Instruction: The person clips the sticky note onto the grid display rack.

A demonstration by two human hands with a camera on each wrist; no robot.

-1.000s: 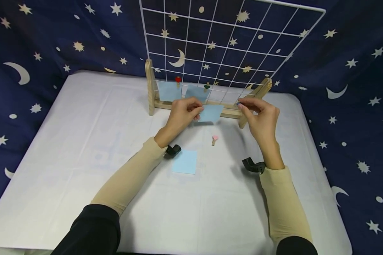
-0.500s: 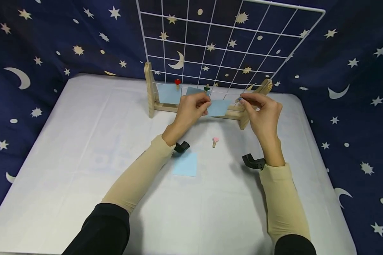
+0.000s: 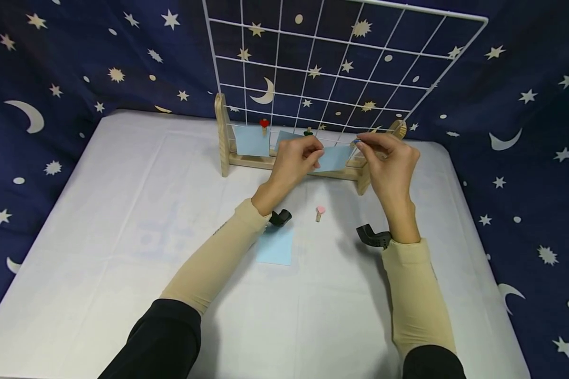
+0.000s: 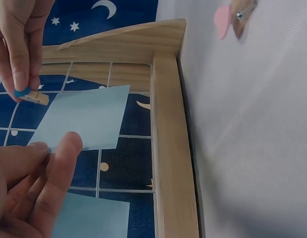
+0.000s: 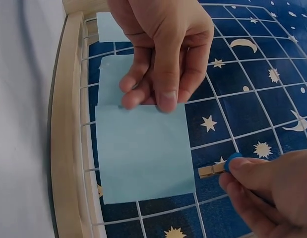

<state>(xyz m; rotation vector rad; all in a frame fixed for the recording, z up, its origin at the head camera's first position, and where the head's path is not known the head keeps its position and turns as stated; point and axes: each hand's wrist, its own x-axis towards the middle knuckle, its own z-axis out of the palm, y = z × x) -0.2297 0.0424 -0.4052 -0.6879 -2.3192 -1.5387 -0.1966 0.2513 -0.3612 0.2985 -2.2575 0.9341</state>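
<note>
My left hand (image 3: 295,160) pinches one edge of a light blue paper square (image 5: 146,153), held up close in front of the white wire grid (image 3: 334,73). In my right hand (image 3: 390,164) is a small wooden clothespin (image 5: 213,171) with a blue decoration, gripped between thumb and fingers just beside the paper's corner. Behind my left hand, two more blue paper squares hang on the grid's low wires. A clothespin with a red heart (image 3: 264,124) holds the left one, and one with a green heart (image 3: 308,131) the other, which my hand partly covers.
On the white table (image 3: 123,295) lie a clothespin with a pink heart (image 3: 320,212) and another blue paper square (image 3: 274,248), partly under my left wrist. Wooden feet and a wooden bar (image 3: 251,161) support the grid. A dark blue star-patterned cloth (image 3: 52,79) hangs behind.
My left hand has moved right and slightly up along the grid, bringing its paper square close to the clothespin in my right hand. The right hand has shifted only a little, slightly up.
</note>
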